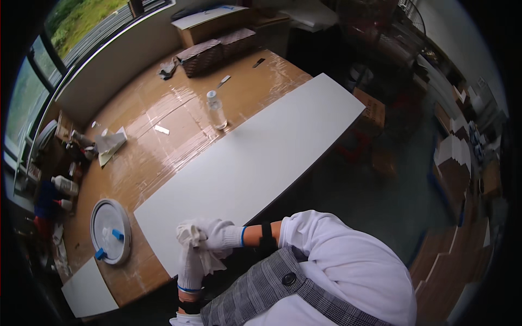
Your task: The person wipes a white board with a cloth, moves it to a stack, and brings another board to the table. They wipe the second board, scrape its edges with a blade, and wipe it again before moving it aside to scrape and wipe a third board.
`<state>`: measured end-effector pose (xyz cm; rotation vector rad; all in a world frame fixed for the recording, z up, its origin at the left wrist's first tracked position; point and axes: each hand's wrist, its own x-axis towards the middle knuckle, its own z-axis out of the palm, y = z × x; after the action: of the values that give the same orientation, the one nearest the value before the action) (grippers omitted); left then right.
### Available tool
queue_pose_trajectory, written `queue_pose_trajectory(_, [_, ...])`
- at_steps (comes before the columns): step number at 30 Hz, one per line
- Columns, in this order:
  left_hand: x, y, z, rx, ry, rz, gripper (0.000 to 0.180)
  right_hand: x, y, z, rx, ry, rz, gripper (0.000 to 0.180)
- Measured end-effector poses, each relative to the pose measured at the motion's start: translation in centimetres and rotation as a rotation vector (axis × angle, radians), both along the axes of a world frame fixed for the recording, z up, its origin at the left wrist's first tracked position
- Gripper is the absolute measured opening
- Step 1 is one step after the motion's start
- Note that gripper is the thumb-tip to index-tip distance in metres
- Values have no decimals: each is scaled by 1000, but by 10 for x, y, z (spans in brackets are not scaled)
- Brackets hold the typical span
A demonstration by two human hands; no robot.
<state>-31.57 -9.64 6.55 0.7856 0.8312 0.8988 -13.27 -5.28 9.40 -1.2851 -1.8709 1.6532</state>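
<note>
A long white panel [255,157] lies on the table along its near side. Over its near left end my two hands, both in white knit gloves, are close together around a bunched whitish cloth [188,232]. My right hand [222,235] closes on the cloth from the right, its blue-edged cuff at the wrist. My left hand [190,267] comes up from below and is also closed on it. A loose part of the cloth hangs down between the gloves. The fingers are partly hidden, since glove and cloth are nearly the same colour.
On the tape-covered brown table [147,157] stand a clear bottle [217,110] and a round white lid [110,231] with blue pieces on it. A quilted dark bundle [215,51] sits farther back. Bottles [65,186] line the left edge; cardboard [371,110] lies beyond the panel's right end.
</note>
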Motion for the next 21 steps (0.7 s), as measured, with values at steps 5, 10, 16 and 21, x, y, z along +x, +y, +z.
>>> queue_pose_trajectory(5, [75,31,23,106,419,-136,48,112,19,-43,358,-486,-330,40])
queue_pose_trajectory(10, [137,90,5,92,481,52,50,187,21,-69,531,-785,-159,48])
queue_pose_trajectory(16, [205,162,-62,397,824,-41,55,383,61,-101,494,-926,-622,76])
queue_pose_trajectory(21, [302,207,-48,484,1359,-236,68,618,23,-114,525,-1086,-1357,49])
